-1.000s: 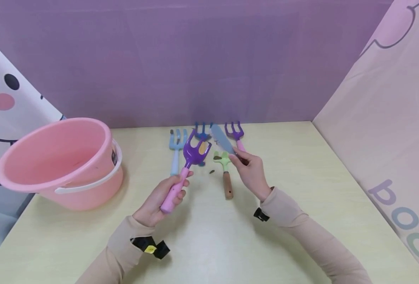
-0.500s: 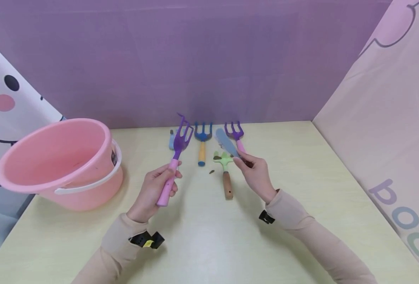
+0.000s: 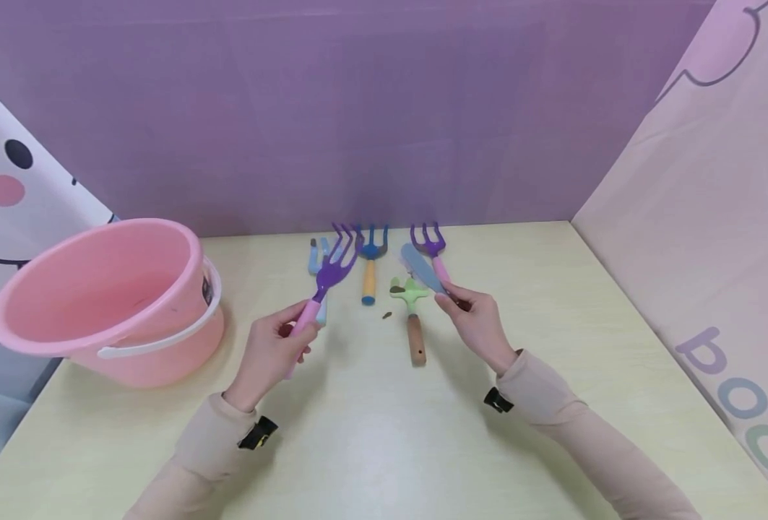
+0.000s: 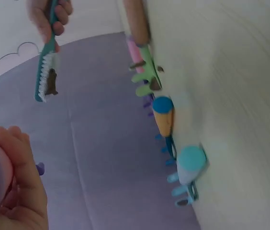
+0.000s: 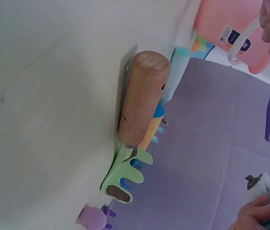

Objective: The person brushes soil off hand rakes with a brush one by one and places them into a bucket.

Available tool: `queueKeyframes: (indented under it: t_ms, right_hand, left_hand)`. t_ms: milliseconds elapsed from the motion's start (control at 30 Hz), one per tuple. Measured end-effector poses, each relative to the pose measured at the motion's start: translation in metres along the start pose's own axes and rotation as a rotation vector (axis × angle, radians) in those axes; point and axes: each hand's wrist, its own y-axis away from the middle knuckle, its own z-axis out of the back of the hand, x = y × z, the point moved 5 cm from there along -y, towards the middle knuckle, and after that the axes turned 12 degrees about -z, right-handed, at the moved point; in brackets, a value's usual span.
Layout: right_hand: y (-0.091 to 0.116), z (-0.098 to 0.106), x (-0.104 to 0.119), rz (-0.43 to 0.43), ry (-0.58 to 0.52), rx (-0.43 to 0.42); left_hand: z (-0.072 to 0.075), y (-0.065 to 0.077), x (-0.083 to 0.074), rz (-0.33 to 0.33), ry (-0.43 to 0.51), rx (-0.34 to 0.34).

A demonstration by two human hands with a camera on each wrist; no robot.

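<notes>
My left hand (image 3: 269,354) grips the pink handle of a purple hand fork (image 3: 333,273), tines pointing away and overlapping the light-blue fork (image 3: 321,312) on the table. My right hand (image 3: 477,325) pinches a brush (image 3: 421,267) by its handle. In the left wrist view the brush (image 4: 43,76) has a teal back and white bristles, with a brown clump (image 4: 52,82) stuck to them. Fork and brush are both held up, apart from each other. Beneath the brush lies a green fork (image 3: 416,336) with a wooden handle and brown patches on its prongs.
A blue fork with a yellow handle (image 3: 369,282) and another purple fork (image 3: 430,248) lie at the table's back edge. One brown crumb (image 3: 386,315) sits beside the green fork. At left stands a pink bucket (image 3: 162,368); a purple backdrop (image 3: 357,108) rises behind.
My left hand has moved left and turned the purple fork, so its tines now lean the other way. My right hand has drifted slightly right and nearer with the brush.
</notes>
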Motion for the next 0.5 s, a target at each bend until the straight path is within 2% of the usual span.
queueKeyframes:
  t_ms: [233, 400, 433, 500]
  right_hand:
    - [0.001, 0.004, -0.003, 0.001, 0.032, -0.002]
    - [0.0, 0.004, -0.005, 0.001, 0.049, 0.006]
    - [0.001, 0.004, -0.005, 0.003, 0.053, 0.006]
    - [0.001, 0.006, -0.005, 0.005, 0.061, 0.003]
  left_hand:
    - [0.009, 0.005, -0.009, -0.268, -0.416, 0.009]
    - [0.019, 0.01, -0.015, -0.369, -0.575, 0.025]
    - [0.022, 0.011, -0.018, -0.404, -0.599, 0.018]
    - [0.03, 0.012, -0.027, -0.514, -0.67, -0.02]
